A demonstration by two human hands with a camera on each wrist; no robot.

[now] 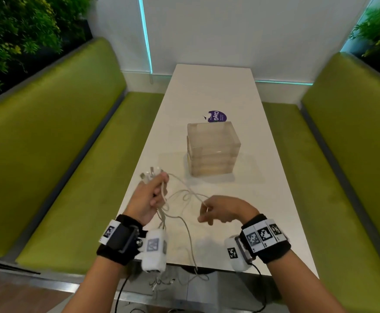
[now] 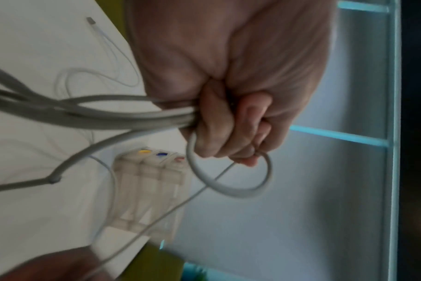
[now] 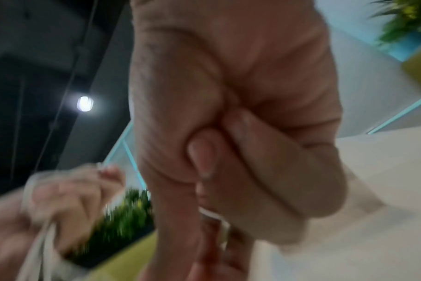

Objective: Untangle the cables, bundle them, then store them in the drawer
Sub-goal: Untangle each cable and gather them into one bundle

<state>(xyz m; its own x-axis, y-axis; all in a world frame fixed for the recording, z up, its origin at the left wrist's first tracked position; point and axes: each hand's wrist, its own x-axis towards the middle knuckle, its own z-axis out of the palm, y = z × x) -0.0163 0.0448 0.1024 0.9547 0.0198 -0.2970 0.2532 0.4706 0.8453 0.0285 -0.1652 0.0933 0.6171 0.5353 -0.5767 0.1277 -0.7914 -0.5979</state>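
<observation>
We're mid-untangle: our left hand [image 1: 149, 199] grips the cables [image 1: 180, 199] w/ plugs fanned above the fist, loops trailing across the bench [image 1: 263, 199] and off its near edge. Our right hand [image 1: 225, 211] pinches one strand. Bundling and stowing left; drawer unit [image 1: 214, 150] looks shut. Purple sticker [image 1: 217, 115] behind it reads "ClayG", rest hidden.

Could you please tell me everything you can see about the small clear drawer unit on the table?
The drawer unit is a small boxy organiser of frosted, translucent plastic, standing upright on the white table beyond both hands. The head view shows stacked horizontal layers, which look like closed drawers. The left wrist view shows its front with three sections and small yellow, blue and reddish tabs. Nothing touches it except the table; the cables lie nearer the person, apart from it. A purple sticker sits just behind it.
</observation>
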